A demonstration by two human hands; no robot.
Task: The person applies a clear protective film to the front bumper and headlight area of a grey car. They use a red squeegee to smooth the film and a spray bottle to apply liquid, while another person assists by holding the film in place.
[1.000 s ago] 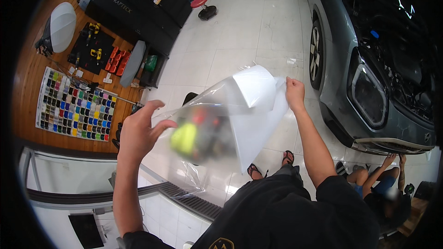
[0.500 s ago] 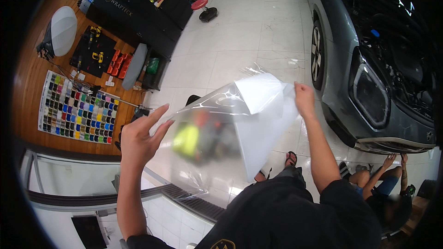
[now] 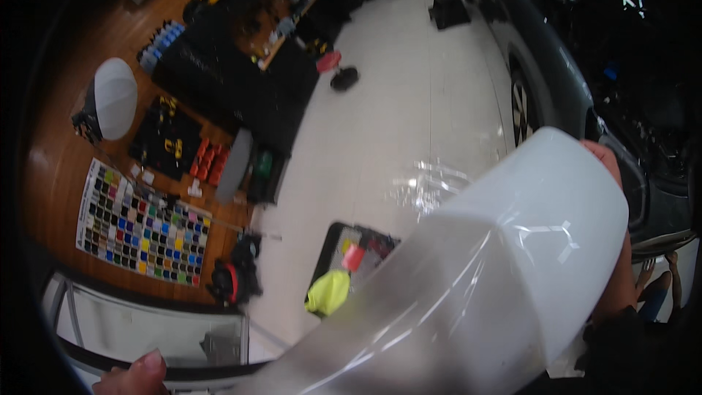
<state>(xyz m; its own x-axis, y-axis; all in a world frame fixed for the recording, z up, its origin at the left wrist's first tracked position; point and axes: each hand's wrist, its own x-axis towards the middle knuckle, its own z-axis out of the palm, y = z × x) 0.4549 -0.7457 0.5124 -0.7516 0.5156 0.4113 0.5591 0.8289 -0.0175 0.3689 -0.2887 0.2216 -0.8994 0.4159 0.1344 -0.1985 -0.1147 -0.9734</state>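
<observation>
A large sheet of clear film (image 3: pixel 409 314) with a glossy white backing (image 3: pixel 563 197) stretches across the lower right, curling over near its right end. At that upper right edge, my right hand (image 3: pixel 605 157) grips the sheet, partly hidden behind it. My left hand (image 3: pixel 135 377) is cut off by the lower edge; its fingers are closed at the sheet's lower left end, though the contact itself is blurred.
A grey car (image 3: pixel 556 51) with its hood area open stands on the right, another person's arms (image 3: pixel 662 281) beside its front. A black tool cart (image 3: pixel 340 238) with a yellow cloth (image 3: pixel 327 292) stands beyond the film. Left are a colour sample board (image 3: pixel 146 223), a lamp (image 3: pixel 115 99) and a red stool (image 3: pixel 329 62).
The film has come much closer and sweeps to the lower right, its white part now curled. My left hand dropped to the lower edge; my right moved rightward. The tool cart came into plain view.
</observation>
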